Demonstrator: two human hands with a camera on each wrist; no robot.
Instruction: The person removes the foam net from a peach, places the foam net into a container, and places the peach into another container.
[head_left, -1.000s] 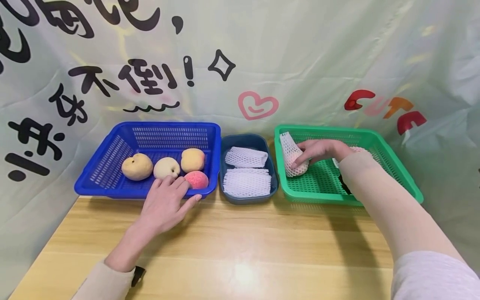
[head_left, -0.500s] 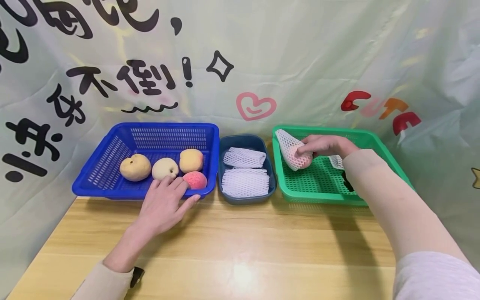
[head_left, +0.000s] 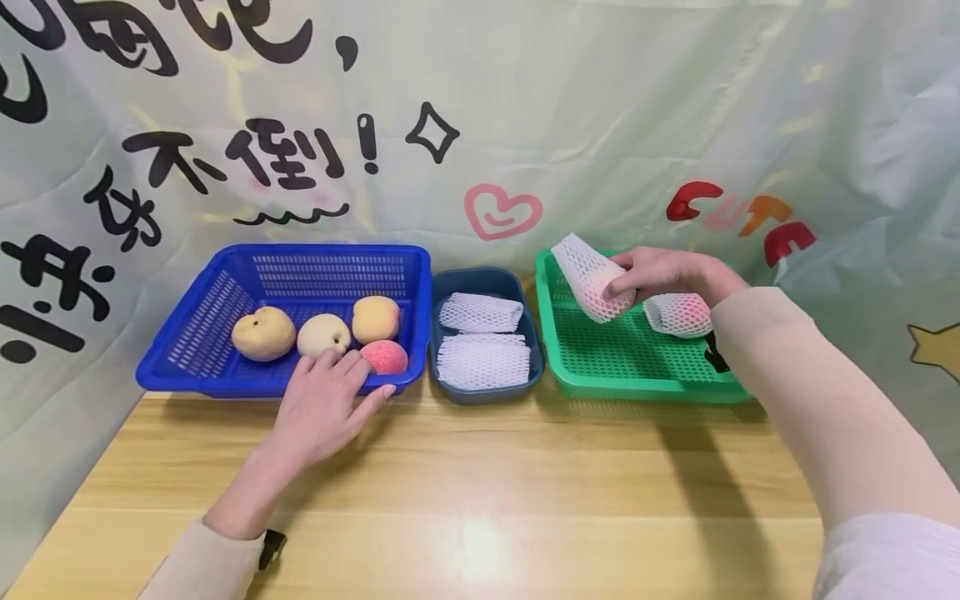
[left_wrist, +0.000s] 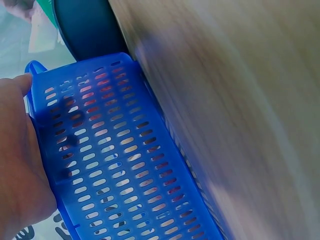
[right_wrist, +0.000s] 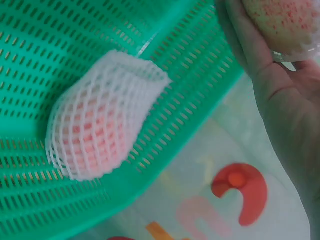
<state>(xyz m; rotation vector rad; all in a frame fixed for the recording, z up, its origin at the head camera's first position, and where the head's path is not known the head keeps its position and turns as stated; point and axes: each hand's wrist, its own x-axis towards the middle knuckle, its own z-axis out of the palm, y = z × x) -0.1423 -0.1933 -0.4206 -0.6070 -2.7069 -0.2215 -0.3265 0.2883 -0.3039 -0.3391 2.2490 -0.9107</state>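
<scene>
My right hand (head_left: 663,271) grips a peach in a white foam net (head_left: 596,283), raised above the green basket's left part, with the net's loose end pointing up and left. In the right wrist view, part of that peach (right_wrist: 287,22) shows against the palm. Another netted peach (right_wrist: 95,130) lies in the green basket (head_left: 637,387). My left hand (head_left: 318,408) rests over the front rim of the blue basket (head_left: 187,385), fingers draped inside, thumb outside. Close to its fingers are a pinkish-red peach (head_left: 386,357) and a pale peach (head_left: 322,335); whether they touch is unclear.
Between the baskets stands a dark blue tray (head_left: 442,396) with foam nets (head_left: 483,362) in two groups. Two yellowish peaches, one at left (head_left: 262,333) and one at right (head_left: 375,318), lie in the blue basket. A printed cloth (head_left: 600,125) hangs behind the wooden table (head_left: 480,483).
My right hand has lifted the netted peach up from the green basket's floor, tilting it. The other netted peach now shows more fully. My left hand stays on the rim.
</scene>
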